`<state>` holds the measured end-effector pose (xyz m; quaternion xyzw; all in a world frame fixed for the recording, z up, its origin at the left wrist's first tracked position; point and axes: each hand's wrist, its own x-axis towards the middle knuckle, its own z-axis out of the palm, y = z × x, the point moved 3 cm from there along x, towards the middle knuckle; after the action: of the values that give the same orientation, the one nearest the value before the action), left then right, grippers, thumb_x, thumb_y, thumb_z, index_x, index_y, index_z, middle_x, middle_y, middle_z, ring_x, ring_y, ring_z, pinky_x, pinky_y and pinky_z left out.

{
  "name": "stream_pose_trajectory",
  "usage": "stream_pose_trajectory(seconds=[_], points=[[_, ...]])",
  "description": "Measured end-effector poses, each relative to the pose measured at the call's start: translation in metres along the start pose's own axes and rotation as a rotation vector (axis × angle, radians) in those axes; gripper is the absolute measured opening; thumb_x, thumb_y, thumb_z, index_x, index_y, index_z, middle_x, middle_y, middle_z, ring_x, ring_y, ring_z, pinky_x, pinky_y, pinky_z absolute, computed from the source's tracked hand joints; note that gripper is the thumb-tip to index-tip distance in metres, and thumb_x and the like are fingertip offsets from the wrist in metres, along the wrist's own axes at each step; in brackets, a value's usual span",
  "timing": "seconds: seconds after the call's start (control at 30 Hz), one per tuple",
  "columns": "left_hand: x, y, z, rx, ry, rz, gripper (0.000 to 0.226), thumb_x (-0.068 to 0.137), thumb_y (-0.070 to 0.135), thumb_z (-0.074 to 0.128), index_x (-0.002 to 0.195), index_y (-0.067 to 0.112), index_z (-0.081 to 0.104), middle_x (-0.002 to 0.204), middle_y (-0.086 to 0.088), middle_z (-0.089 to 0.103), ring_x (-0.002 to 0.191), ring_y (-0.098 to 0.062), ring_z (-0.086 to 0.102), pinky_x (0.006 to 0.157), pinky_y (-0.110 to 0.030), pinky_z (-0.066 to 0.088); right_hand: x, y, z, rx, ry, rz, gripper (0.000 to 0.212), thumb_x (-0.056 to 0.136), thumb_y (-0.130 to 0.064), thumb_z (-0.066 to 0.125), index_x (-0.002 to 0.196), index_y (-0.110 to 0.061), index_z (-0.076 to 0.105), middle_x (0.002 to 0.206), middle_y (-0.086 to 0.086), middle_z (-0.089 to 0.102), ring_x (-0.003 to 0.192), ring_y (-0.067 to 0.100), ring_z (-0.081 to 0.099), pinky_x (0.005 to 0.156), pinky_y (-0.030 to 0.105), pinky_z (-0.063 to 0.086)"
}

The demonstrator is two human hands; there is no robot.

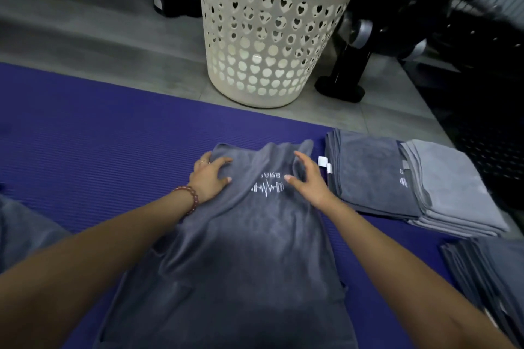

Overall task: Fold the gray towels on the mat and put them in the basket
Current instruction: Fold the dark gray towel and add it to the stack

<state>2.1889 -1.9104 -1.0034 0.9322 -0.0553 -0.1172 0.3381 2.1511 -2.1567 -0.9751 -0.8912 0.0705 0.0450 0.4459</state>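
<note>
A gray towel (241, 249) with a white embroidered logo lies lengthwise on the purple mat (99, 136), its far end rumpled. My left hand (211, 176) rests on the towel's far left part, fingers spread and slightly bent on the cloth. My right hand (307, 180) is just right of the logo, fingers curved over the towel's far right part; whether it pinches the cloth is unclear. The cream basket (272, 37) with heart-shaped holes stands on the floor just beyond the mat.
A stack of folded gray towels (411, 178) lies on the mat to the right, with another pile (487, 272) nearer me. Black dumbbells on a rack (368, 31) stand right of the basket. Gray cloth (25, 227) shows at the left edge.
</note>
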Motion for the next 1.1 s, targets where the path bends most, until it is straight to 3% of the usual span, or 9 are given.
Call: stream_pose_trajectory(seconds=[0.13,0.33,0.53,0.63,0.7,0.77,0.83,1.03,1.1], points=[[0.031,0.011,-0.001,-0.026,0.045,-0.048,0.044,0.090,0.025,0.060,0.132,0.035,0.049,0.157,-0.011,0.010,0.142,-0.030,0.013,0.112,-0.045,0.013,0.035,0.004,0.002,-0.038,0.059,-0.038,0.068,0.085,-0.021,0.069,0.143,-0.021,0.034,0.145,0.009,0.033,0.135,0.022,0.032,0.110,0.034,0.029],[0.055,0.002,0.005,-0.164,0.201,0.009,0.031,0.086,0.007,0.060,0.112,0.025,0.064,0.124,0.002,0.055,0.118,-0.018,0.048,0.107,-0.036,0.026,0.074,0.022,0.002,-0.098,0.125,0.142,0.079,0.083,-0.006,0.069,0.147,-0.026,0.028,0.154,0.012,0.010,0.142,0.027,0.019,0.111,0.029,0.024],[0.042,0.001,-0.015,-0.342,0.236,0.086,0.041,0.083,-0.008,0.056,0.122,0.008,0.058,0.115,-0.003,0.050,0.102,-0.008,0.047,0.092,-0.017,0.036,0.079,0.023,-0.001,0.005,0.106,0.295,0.097,0.084,0.006,0.060,0.152,-0.026,-0.001,0.128,0.009,0.046,0.116,0.028,0.052,0.085,0.026,0.040],[0.029,0.000,-0.034,-0.333,0.273,0.087,0.047,0.083,-0.009,0.057,0.127,0.008,0.055,0.122,-0.008,0.050,0.110,-0.012,0.047,0.097,-0.016,0.033,0.065,0.020,-0.004,0.034,-0.066,0.422,0.099,0.084,0.012,0.053,0.150,-0.029,-0.009,0.095,0.006,0.053,0.075,0.021,0.056,0.062,0.028,0.047],[0.018,0.002,-0.049,-0.335,0.303,0.086,0.047,0.084,-0.010,0.057,0.128,0.006,0.054,0.125,-0.011,0.050,0.117,-0.020,0.048,0.101,-0.021,0.034,0.045,0.008,-0.005,0.127,-0.199,0.468,0.088,0.083,0.015,0.053,0.149,-0.027,0.014,0.107,0.009,0.051,0.067,0.018,0.056,0.049,0.025,0.051],[0.003,0.008,-0.065,-0.339,0.331,0.099,0.047,0.085,-0.010,0.056,0.129,0.005,0.054,0.127,-0.012,0.049,0.120,-0.023,0.048,0.103,-0.023,0.034,0.022,0.000,-0.007,0.119,-0.297,0.502,0.045,0.083,0.014,0.054,0.120,-0.010,0.047,0.110,0.009,0.050,0.073,0.018,0.062,0.053,0.027,0.058],[-0.015,0.018,-0.080,-0.311,0.348,0.134,0.047,0.085,-0.010,0.055,0.129,0.005,0.054,0.126,-0.012,0.050,0.118,-0.021,0.048,0.101,-0.020,0.033,-0.002,-0.006,-0.009,0.042,-0.346,0.530,0.019,0.081,0.012,0.056,0.093,-0.002,0.052,0.100,0.015,0.054,0.073,0.020,0.063,0.058,0.031,0.059],[-0.104,0.032,-0.103,-0.281,0.405,0.200,0.036,0.083,0.007,0.067,0.119,0.011,0.062,0.106,-0.001,0.054,0.097,-0.011,0.050,0.088,-0.017,0.040,-0.062,-0.016,-0.038,-0.084,-0.115,0.201,0.041,0.070,-0.006,0.081,0.098,-0.012,0.052,0.098,0.007,0.062,0.090,0.022,0.060,0.084,0.036,0.051],[-0.132,0.028,-0.106,-0.289,0.383,0.191,0.027,0.084,0.007,0.066,0.111,0.010,0.066,0.103,-0.003,0.058,0.089,-0.012,0.054,0.075,-0.010,0.044,-0.088,-0.021,-0.049,-0.099,-0.146,0.139,0.038,0.068,-0.011,0.083,0.086,-0.018,0.051,0.086,0.007,0.064,0.076,0.013,0.063,0.075,0.028,0.053]])
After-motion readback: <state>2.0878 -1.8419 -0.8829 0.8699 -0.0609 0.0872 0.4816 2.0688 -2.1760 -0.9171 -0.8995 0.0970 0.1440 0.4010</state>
